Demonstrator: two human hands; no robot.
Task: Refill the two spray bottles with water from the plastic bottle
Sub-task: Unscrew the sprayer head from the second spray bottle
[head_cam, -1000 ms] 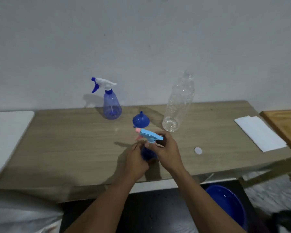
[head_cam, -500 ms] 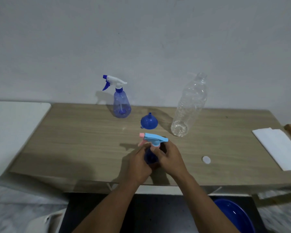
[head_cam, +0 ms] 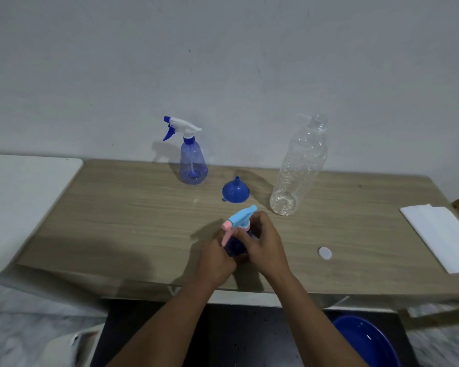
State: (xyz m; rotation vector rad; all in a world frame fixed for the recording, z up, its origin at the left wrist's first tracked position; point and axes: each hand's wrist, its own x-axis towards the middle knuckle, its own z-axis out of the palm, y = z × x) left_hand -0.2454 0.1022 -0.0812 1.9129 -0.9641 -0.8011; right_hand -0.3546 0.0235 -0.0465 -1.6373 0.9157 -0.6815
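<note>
A small dark blue spray bottle point(head_cam: 235, 246) with a light blue and pink trigger head point(head_cam: 239, 218) stands near the table's front edge. My left hand point(head_cam: 215, 260) grips its body. My right hand point(head_cam: 263, 245) holds its neck just under the head. A second spray bottle point(head_cam: 192, 160), pale blue with a white and blue head, stands at the back by the wall. A clear plastic bottle point(head_cam: 300, 168), uncapped, stands to the right with a little water at its bottom. A blue funnel point(head_cam: 235, 192) lies mouth-down between them.
A white bottle cap point(head_cam: 325, 252) lies on the wooden table point(head_cam: 117, 221) to the right of my hands. White paper point(head_cam: 443, 234) sits at the right end. A blue basin point(head_cam: 366, 340) is on the floor below. A white surface point(head_cam: 19, 197) adjoins the left.
The trigger head has turned, its rear now pointing up and away, with my right hand twisting at the neck. The camera view has shifted left and tilted.
</note>
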